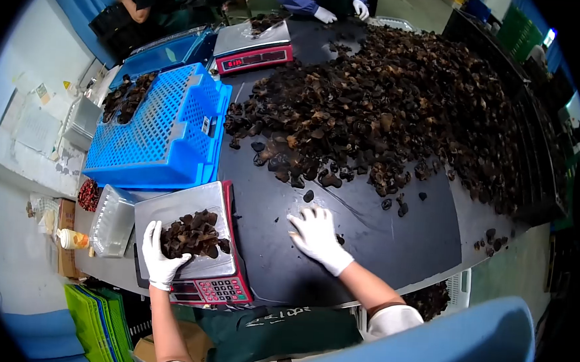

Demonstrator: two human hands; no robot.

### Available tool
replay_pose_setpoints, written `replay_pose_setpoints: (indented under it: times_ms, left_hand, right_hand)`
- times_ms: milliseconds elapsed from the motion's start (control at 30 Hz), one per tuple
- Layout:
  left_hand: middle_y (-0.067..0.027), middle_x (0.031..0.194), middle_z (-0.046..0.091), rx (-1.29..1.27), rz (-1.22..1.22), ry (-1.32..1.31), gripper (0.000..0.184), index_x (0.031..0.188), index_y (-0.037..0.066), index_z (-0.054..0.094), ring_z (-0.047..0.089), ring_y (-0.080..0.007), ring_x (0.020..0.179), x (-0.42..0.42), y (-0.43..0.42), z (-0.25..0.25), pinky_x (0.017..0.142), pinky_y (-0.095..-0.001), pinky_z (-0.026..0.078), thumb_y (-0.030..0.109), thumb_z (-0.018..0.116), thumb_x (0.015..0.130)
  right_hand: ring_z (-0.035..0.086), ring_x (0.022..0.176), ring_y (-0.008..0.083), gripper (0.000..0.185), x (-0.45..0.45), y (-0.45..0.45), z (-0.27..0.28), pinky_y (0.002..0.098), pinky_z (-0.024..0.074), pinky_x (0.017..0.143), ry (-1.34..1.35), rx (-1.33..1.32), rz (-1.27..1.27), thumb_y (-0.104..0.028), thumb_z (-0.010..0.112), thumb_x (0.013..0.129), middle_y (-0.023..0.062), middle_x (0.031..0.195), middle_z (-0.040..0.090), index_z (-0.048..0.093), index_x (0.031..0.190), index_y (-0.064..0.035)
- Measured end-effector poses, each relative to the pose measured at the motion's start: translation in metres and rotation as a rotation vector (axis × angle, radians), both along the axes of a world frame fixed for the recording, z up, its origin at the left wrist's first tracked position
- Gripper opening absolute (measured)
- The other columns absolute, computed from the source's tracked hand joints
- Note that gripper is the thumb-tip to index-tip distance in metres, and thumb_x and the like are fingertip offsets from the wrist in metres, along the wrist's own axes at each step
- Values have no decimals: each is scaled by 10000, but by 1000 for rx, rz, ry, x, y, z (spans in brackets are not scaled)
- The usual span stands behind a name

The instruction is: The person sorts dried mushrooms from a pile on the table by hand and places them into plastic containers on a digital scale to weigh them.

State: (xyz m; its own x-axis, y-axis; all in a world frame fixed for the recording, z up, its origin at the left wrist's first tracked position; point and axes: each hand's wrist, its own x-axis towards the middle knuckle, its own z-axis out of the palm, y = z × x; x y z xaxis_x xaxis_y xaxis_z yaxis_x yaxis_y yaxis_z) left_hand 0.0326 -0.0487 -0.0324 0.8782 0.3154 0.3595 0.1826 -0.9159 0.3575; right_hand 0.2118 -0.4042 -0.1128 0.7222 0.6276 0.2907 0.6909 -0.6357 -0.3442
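Observation:
My left hand, in a white glove, rests at the left edge of a small heap of dark dried wood ear mushrooms. Its thumb and fingers are apart, and it grips nothing that I can see. The heap lies on the metal pan of a red weighing scale, whose keypad faces me. On the black mat my right hand, also gloved in white, lies with fingers spread. A single dark mushroom piece sits just beyond its fingertips.
A big mushroom pile covers the table's far and right side. Left of it stand a blue plastic crate, a second scale and clear plastic trays. Across the table is a co-worker with gloved hands. Green crates stand lower left.

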Motion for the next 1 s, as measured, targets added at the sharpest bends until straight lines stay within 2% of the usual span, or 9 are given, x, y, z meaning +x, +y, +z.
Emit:
replay_pose_setpoints:
  times_ms: [200,433,533,667,800,867,900,967,1000]
  left_hand:
    - [-218,1475,376,192,100,30,1105,1415,58,465,385,-430,1295,1,-31,35,1091,-515,306,563,867,517]
    - [-209,1297,513,-53,-147,-139,553,1234,47,587,479,-384,1228,46,-112,37,1054,-482,373,148,774,723]
    - [-181,1199,589,-100,-441,-32,401,1166,61,637,538,-365,1137,97,-179,27,988,-447,428,175,719,790]
    - [-183,1229,543,-289,-571,104,400,1240,66,572,540,-369,1130,163,-222,-55,972,-416,458,217,633,874]
    - [-202,1278,497,-147,-428,213,450,1284,63,523,534,-413,1083,207,-244,-108,916,-450,479,231,573,869]
    - [-190,920,616,-52,-464,125,160,927,58,628,586,-391,876,214,-240,-154,755,-482,488,174,546,851]
    - [-203,882,620,-77,-538,-156,182,932,54,646,592,-397,814,207,-241,-180,734,-473,493,185,543,861]
    - [-186,939,622,-431,-637,216,187,997,58,636,595,-376,878,187,-251,-161,771,-453,488,176,554,876]
    - [-175,994,611,-326,-674,62,231,1089,70,617,587,-370,921,165,-256,-150,832,-441,484,157,560,883]
  right_hand:
    - [500,1090,302,349,-19,-98,-17,462,377,975,93,15,93,-308,732,754,89,1087,560,641,1037,-123]
    - [610,780,259,167,-50,-131,-36,370,482,710,182,94,163,-110,712,765,82,869,616,633,913,-111]
    - [617,773,289,78,-36,-118,-45,343,500,704,242,565,-256,-19,618,855,116,851,619,625,916,-67]
    - [549,788,119,24,-22,-116,-44,284,468,728,354,979,-631,-26,597,930,59,837,577,594,929,-3]
    - [583,871,323,183,-43,-140,-34,450,452,790,-104,268,-325,-65,705,764,108,921,597,639,933,-88]
    - [605,854,318,137,-41,-143,-38,445,466,750,-94,238,-259,-82,685,786,119,909,632,663,921,-96]
    - [628,770,309,101,-32,-146,-45,433,489,697,-39,207,-255,-84,674,800,114,834,647,665,901,-87]
    - [671,761,283,71,-20,-135,-39,366,533,703,56,361,-443,-66,654,861,121,859,678,667,930,-53]
    - [677,780,257,90,-10,-132,-47,343,535,723,149,434,-482,-65,653,873,117,885,687,667,959,-44]
